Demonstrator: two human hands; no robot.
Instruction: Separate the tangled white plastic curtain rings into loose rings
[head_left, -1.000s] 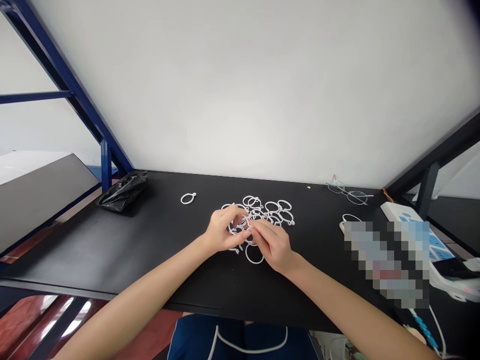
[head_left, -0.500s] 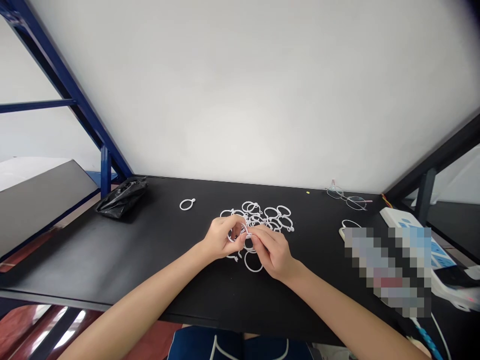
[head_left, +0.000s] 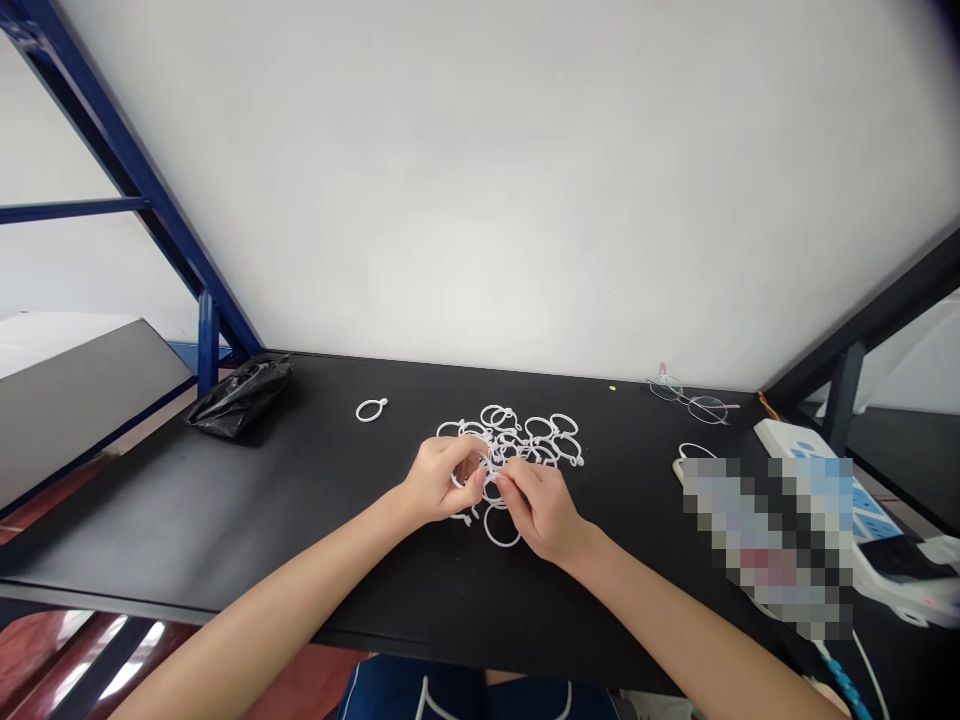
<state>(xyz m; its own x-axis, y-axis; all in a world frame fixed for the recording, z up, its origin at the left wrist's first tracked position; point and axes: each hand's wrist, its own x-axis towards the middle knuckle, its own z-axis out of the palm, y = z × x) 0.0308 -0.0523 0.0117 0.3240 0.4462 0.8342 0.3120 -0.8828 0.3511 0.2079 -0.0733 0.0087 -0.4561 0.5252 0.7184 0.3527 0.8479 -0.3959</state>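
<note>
Over a pile of white curtain rings [head_left: 507, 412], my two hands meet. My left hand [head_left: 442, 480] is closed with thumb and fingers curled around a white curtain ring [head_left: 487, 462], partly hidden by the fingers. From the right, my right hand [head_left: 546, 508] pinches at the same ring with thumb and forefinger; its other fingers are folded in. The rings beneath overlap, and each shows a small knob-like clasp where it is visible. Apart from the pile, a single curtain ring [head_left: 383, 402] lies to the left on the black table [head_left: 315, 480].
A crumpled black plastic bag [head_left: 240, 400] lies at the back left. Eyeglasses [head_left: 707, 410] rest at the back right, before a white power strip [head_left: 795, 440] and a blurred-out device [head_left: 765, 550] with a cable. A blue metal frame [head_left: 208, 340] stands at the left.
My right fingertips have shifted slightly at the ring, and a small gap shows between the two hands. The whole view has moved a little; the rings on the table lie as before.
</note>
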